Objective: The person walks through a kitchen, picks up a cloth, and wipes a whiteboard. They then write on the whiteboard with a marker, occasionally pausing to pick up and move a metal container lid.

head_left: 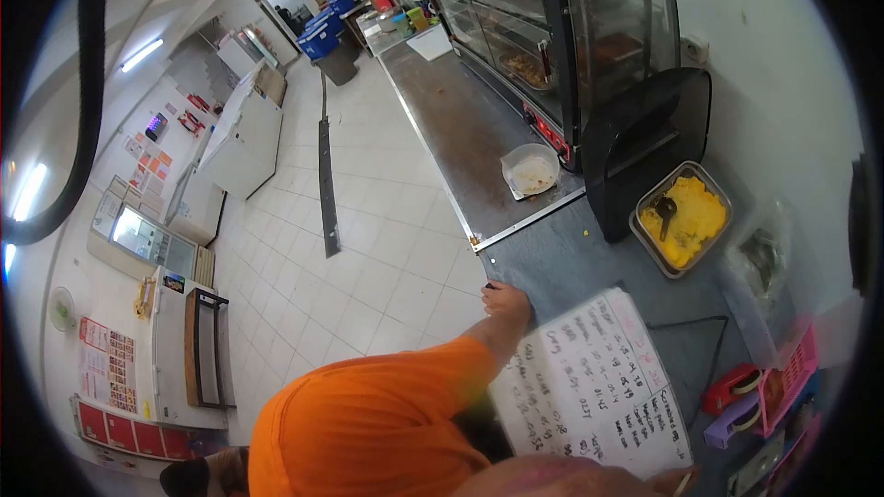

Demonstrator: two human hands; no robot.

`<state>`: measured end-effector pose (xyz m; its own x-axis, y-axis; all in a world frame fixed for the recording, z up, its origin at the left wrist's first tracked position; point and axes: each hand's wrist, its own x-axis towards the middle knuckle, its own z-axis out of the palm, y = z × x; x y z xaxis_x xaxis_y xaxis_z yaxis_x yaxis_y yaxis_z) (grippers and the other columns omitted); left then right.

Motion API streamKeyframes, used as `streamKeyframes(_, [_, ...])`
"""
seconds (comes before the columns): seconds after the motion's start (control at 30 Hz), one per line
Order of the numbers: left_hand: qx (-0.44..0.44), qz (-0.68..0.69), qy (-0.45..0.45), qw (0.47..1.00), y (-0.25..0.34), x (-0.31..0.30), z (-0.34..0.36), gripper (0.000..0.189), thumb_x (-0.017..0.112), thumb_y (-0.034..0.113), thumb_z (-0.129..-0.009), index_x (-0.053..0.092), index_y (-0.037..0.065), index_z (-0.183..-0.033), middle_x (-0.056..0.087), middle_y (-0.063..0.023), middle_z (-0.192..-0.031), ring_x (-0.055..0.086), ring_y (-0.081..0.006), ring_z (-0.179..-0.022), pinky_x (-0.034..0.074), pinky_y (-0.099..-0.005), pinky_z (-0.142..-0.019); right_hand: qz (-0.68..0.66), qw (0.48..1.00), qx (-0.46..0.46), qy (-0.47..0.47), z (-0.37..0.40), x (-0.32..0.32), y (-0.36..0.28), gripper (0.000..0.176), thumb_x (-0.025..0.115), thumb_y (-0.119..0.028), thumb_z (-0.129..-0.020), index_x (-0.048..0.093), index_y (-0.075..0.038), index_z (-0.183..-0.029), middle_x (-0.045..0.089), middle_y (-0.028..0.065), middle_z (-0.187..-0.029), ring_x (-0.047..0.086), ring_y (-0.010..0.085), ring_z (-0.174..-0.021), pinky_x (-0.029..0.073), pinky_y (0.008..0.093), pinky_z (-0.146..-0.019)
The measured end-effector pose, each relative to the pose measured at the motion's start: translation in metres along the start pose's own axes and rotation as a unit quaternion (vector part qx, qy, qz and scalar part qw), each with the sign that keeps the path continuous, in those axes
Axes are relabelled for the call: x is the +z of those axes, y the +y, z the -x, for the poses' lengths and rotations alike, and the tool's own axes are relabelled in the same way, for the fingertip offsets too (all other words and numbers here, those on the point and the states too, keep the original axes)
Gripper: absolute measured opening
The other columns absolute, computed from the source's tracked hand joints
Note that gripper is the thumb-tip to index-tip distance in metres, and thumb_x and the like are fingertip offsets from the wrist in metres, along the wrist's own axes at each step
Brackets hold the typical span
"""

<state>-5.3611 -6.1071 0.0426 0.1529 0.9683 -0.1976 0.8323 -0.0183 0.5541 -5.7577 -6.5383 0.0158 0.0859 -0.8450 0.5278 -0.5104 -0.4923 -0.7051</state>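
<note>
A white board (589, 377) with handwritten names and times in black and some red lies on the dark worktop before me. My left hand (506, 304), past an orange sleeve (368, 405), rests by the worktop's edge just beyond the board. Its fingers are curled, and a small dark tip shows at them; what it is I cannot make out. At the bottom edge of the view, my right hand (670, 481) is partly cut off beside the board's lower corner. A slim pale stick-like thing (684, 480) shows at its fingers.
A metal tray of yellow food (692, 221) with a black spoon (665, 212) stands right of a glass display warmer (516, 37). A shallow dish (534, 172) sits before the warmer. A red tape dispenser (732, 388) and pink basket (792, 368) are at right. Freezers (244, 133) line the left.
</note>
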Motion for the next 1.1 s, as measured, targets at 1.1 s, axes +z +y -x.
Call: streamKeyframes(1.1, [-0.017, 0.034, -0.032, 0.999, 0.003, -0.007, -0.004, 0.042, 0.036, 0.039, -0.096, 0.059, 0.005, -0.110, 0.063, -0.0182, -0.108, 0.060, -0.0365, -0.100, 0.048, -0.0466, -0.088, 0.017, 1.000, 0.013, 0.020, 0.007, 0.012, 0.034, 0.014, 0.067, -0.016, -0.083, 0.066, -0.002, -0.085, 0.067, 0.0093, -0.078, 0.062, 0.0229, -0.071, 0.049, 0.0344, -0.066])
